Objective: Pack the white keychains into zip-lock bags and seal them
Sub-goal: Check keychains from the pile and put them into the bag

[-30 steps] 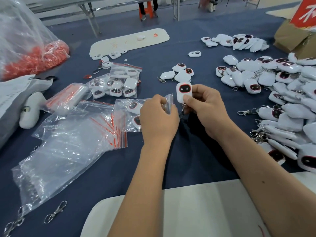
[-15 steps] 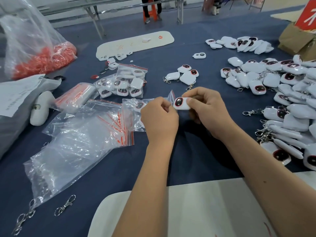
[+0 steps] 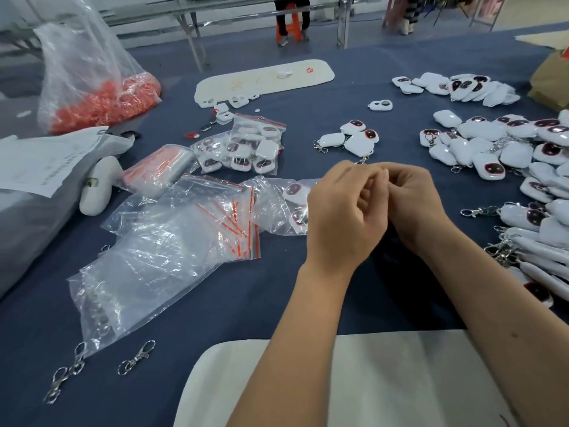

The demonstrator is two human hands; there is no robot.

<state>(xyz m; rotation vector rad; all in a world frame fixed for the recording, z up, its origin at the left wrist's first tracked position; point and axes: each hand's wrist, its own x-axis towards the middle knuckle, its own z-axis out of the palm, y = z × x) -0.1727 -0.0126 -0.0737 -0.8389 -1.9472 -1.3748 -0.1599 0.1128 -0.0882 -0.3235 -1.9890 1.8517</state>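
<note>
A small zip-lock bag (image 3: 274,208) lies on the blue table with two white keychains (image 3: 293,191) showing through it. My left hand (image 3: 345,220) grips the bag's mouth with curled fingers. My right hand (image 3: 414,204) meets it there, fingertips pinched together against the left fingers. The keychain it carried is hidden behind both hands. Loose white keychains (image 3: 492,149) are heaped at the right, and a small group (image 3: 354,138) lies just beyond my hands. A filled, sealed bag (image 3: 246,149) sits to the left of that group.
A stack of empty zip-lock bags (image 3: 172,241) lies left of my hands. Loose metal clasps (image 3: 137,357) sit near the front left. A big bag of orange parts (image 3: 101,100) stands far left. A white mat (image 3: 385,380) covers the near edge.
My right hand has brought the white keychain to the bag's mouth and closed in against the left hand. The keychain is no longer visible.
</note>
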